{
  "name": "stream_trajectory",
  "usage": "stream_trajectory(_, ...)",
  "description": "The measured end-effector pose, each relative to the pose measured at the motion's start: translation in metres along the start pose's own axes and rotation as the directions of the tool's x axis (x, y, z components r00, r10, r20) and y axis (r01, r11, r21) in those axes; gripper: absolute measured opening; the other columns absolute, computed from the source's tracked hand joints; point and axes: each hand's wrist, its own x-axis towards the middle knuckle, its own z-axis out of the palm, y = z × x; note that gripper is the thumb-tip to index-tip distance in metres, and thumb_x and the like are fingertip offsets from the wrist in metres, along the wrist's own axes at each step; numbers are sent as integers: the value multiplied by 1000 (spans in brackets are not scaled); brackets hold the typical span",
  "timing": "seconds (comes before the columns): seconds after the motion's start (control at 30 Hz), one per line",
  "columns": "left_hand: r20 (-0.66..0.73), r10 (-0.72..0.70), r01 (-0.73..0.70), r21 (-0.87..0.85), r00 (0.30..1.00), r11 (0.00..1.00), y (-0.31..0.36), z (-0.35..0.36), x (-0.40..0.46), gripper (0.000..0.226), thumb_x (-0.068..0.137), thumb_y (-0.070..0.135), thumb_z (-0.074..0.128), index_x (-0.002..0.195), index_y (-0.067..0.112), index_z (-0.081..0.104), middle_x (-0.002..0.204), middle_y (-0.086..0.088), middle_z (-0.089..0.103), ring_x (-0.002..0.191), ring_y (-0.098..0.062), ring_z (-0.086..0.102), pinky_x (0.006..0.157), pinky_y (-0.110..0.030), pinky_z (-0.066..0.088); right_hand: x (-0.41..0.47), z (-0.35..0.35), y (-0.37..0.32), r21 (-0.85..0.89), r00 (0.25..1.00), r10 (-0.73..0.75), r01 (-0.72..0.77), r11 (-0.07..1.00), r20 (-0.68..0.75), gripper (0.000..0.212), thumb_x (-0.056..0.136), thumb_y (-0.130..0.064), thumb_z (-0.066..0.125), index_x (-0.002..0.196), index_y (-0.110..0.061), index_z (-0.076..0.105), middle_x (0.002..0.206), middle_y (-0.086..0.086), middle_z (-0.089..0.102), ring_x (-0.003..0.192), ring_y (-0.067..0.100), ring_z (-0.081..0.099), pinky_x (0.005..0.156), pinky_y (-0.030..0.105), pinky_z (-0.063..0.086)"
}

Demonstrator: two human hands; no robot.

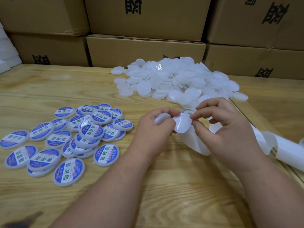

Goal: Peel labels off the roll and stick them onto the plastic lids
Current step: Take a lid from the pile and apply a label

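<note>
Along the tabletop's (115, 170) back edge sits your blank-lid pile (177, 81), done lids (65, 135) toward the left edge. Left hand (158, 127) grips a bare lid (162, 120); right hand (225, 127) pinches a label (181, 124), prob. peeled off the backing strip (197, 142). Next: center label on lid, press flat.

Translucent plastic lids (177, 81), wood-grain table (49, 86)
</note>
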Motion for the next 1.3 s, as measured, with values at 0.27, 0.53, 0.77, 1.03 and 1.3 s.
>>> stream_trajectory(0.27, 124, -68, 106, -333, 990, 937, 3, -1, 2, 37, 81, 29, 44, 99, 13, 71, 78, -7, 68, 59, -23, 63, 52, -30, 38, 1, 0, -7, 152, 993, 81, -68, 986, -83, 18, 79, -18, 71, 75, -36, 68, 95, -14, 67, 87, 12, 63, 75, 23, 49)
stream_trajectory(0.53, 136, -108, 157, -430, 985, 889, 6, -1, 3, 30, 107, 28, 31, 109, 19, 59, 83, -7, 74, 49, -25, 58, 42, -22, 23, 4, -1, -12, 495, 969, 247, -204, 845, -23, 26, 86, -9, 76, 75, -31, 75, 70, -13, 70, 61, -1, 60, 58, 10, 46)
stream_trajectory(0.77, 196, -96, 174, -430, 976, 886, 7, 1, 1, 39, 97, 25, 29, 92, 20, 67, 80, -11, 69, 42, -19, 44, 41, -19, 14, 3, 4, -18, 554, 903, 347, -430, 713, 253, 31, 89, -2, 71, 104, -18, 50, 78, 2, 77, 59, -2, 64, 54, 7, 44)
stream_trajectory(1.03, 288, -44, 156, -378, 957, 913, 4, 3, 1, 34, 77, 28, 39, 102, 18, 60, 108, -17, 75, 44, -19, 48, 40, -14, 25, 2, 7, -20, 470, 883, 401, -470, 747, 246, 23, 92, -1, 70, 99, -14, 51, 72, 2, 77, 46, 0, 59, 50, 6, 41)
stream_trajectory(1.3, 301, -51, 154, -328, 952, 932, 4, 4, 0, 37, 72, 22, 39, 102, 18, 59, 109, -16, 75, 46, -20, 48, 40, -15, 21, 2, 7, -24, 480, 878, 427, -477, 736, 218, 22, 91, 2, 69, 100, -8, 51, 72, 4, 77, 42, 1, 59, 48, 7, 41)
